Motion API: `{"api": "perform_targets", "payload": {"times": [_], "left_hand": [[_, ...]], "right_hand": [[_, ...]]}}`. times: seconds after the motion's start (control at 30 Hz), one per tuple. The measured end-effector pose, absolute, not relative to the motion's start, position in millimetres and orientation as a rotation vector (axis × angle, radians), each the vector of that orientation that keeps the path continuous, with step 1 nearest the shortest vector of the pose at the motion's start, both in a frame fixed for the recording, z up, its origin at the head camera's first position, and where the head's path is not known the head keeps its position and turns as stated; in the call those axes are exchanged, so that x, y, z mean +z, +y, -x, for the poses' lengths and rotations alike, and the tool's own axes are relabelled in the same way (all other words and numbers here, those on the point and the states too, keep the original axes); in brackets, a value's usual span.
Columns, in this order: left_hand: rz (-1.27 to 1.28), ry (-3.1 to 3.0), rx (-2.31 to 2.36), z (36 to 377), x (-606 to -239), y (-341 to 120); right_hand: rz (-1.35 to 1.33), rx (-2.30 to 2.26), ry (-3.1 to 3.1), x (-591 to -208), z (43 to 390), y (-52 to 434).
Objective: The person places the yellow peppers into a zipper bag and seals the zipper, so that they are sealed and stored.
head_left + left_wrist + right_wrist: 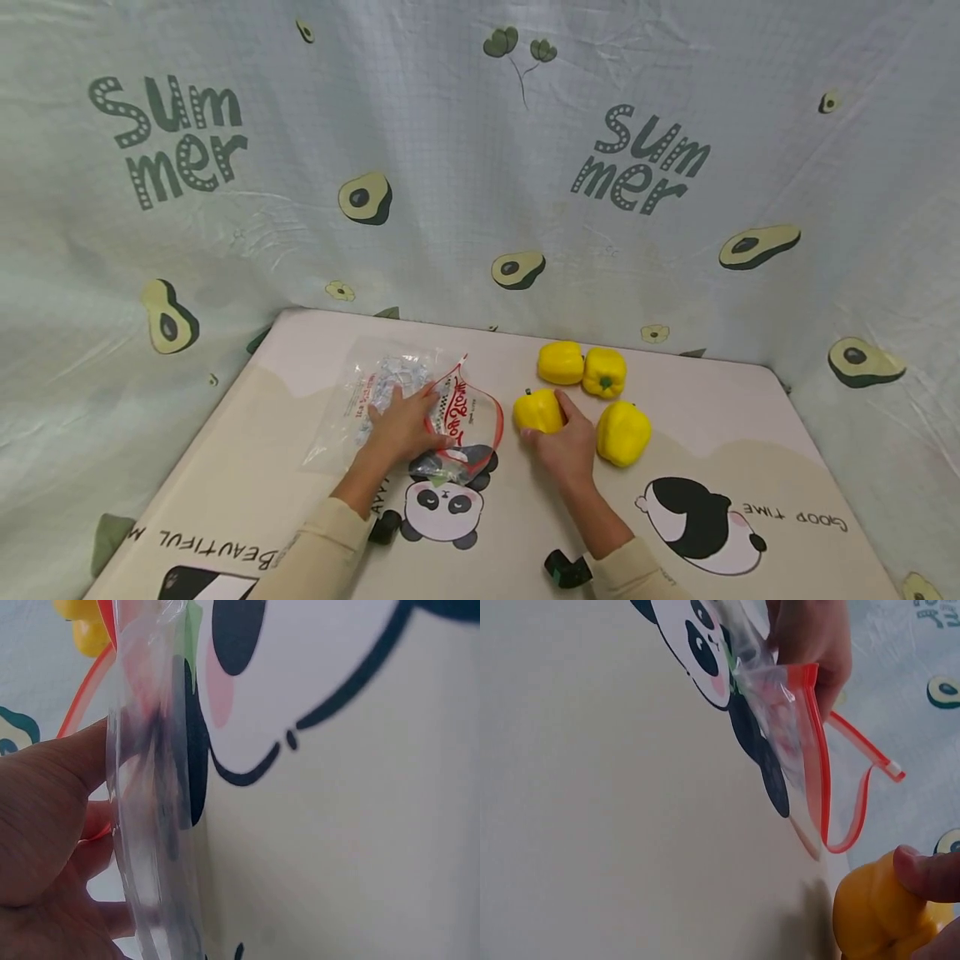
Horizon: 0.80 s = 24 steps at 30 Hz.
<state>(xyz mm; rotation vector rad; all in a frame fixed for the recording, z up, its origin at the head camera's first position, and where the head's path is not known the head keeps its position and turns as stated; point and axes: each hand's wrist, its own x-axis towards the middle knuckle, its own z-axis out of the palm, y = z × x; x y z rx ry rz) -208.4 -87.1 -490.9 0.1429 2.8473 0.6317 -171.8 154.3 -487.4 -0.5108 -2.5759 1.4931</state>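
My left hand [405, 425] grips a clear zip bag [483, 417] with a red zip edge and red lettering, its mouth gaping to the right. In the left wrist view, the thumb [82, 754] and fingers lie against the clear plastic. Left of it spreads more clear plastic [337, 417] around a bluish-white patterned part; whether this belongs to the same bag I cannot tell. A yellow bell pepper [538, 412] is held between the thumb and fingers of my right hand [566, 442], just right of the bag's mouth. The pepper [877, 907] also shows low in the right wrist view.
Two yellow bell peppers [561, 362] lie side by side behind the right hand. Another yellow bell pepper [624, 433] lies just to its right. The table [720, 433] has printed pandas and words, and a hanging avocado-print cloth [450, 225] stands behind it.
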Motion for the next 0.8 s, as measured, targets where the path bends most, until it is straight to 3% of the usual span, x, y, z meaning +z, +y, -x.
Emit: {"api": "perform_targets", "payload": {"times": [0.8], "left_hand": [[-0.142, 2.852, 0.598, 210, -491, -87]], "right_hand": [[0.426, 1.583, -2.537, -487, 173, 115]]}}
